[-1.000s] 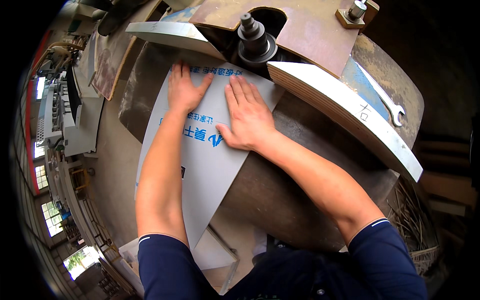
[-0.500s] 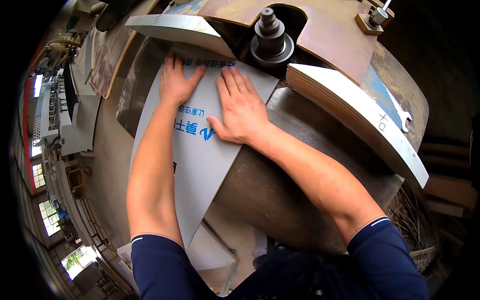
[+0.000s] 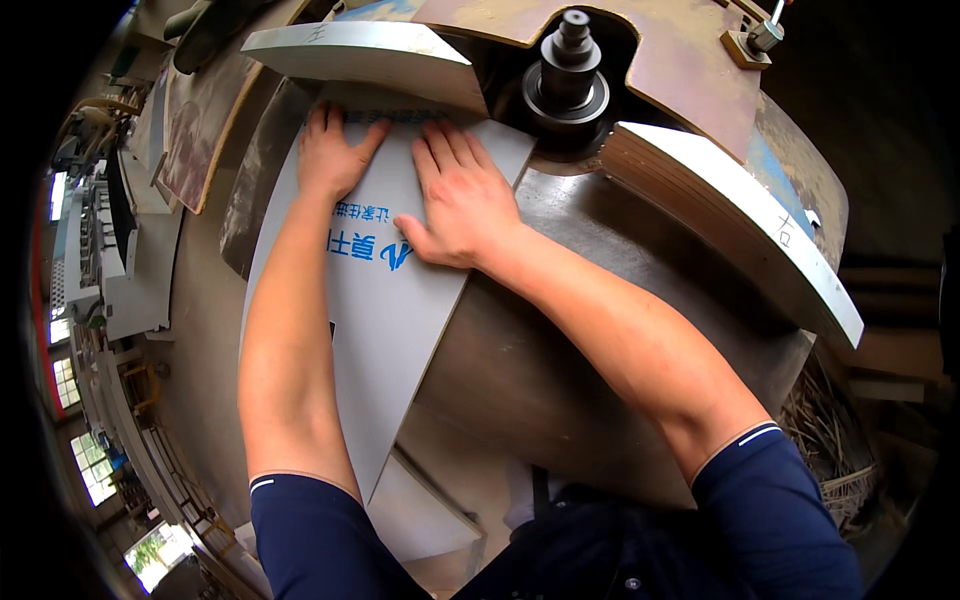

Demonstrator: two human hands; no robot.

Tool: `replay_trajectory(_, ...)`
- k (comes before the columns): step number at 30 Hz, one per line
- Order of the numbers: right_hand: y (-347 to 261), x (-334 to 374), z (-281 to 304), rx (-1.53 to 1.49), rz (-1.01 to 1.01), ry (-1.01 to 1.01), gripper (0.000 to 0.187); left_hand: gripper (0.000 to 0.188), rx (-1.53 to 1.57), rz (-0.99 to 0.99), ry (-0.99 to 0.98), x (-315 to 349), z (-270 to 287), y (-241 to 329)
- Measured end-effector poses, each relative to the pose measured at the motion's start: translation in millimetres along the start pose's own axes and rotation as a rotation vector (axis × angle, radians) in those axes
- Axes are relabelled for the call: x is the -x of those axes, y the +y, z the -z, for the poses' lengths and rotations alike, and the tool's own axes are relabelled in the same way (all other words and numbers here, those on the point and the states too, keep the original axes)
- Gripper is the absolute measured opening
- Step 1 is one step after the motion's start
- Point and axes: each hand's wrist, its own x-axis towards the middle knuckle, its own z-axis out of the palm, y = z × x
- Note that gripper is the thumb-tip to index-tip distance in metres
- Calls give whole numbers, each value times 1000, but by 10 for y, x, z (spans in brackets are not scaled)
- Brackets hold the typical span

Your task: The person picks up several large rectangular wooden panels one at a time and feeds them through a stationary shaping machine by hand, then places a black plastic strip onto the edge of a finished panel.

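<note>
Head view: presses grey board [image 3: 390, 330] flat, near-left of spindle [image 3: 568, 80], with left hand [image 3: 332, 162] and right hand [image 3: 463, 205] open, gripping nothing, palms down likely to steady it on dark table [image 3: 500, 370].

- Left hand [image 3: 332, 160]: it is lying flat, palm down; the fingers [image 3: 322, 118] are pointing forward, and the thumb [image 3: 370, 138] is angling out toward the right hand [image 3: 462, 205].
- Right hand: I am seeing its back uppermost; its fingers are slanting forward and leftward, its thumb spreading wide.
- Left forearm [image 3: 287, 340]: it is reaching nearly straight forward.
- Right forearm [image 3: 610, 320]: it is running diagonally inward.
- Both hands: they are resting near each other, apart, the left lying slightly farther forward.
</note>
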Motion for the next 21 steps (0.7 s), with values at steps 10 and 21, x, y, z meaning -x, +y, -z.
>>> replay_trajectory(10,-29,-245,-175,73,2,-40,75,98,72,-33,-83,-78,-32,-277)
replay_trajectory(21,628,-282,-228,179,35,-12,53,84,199,574,-207,1897,466,-1575)
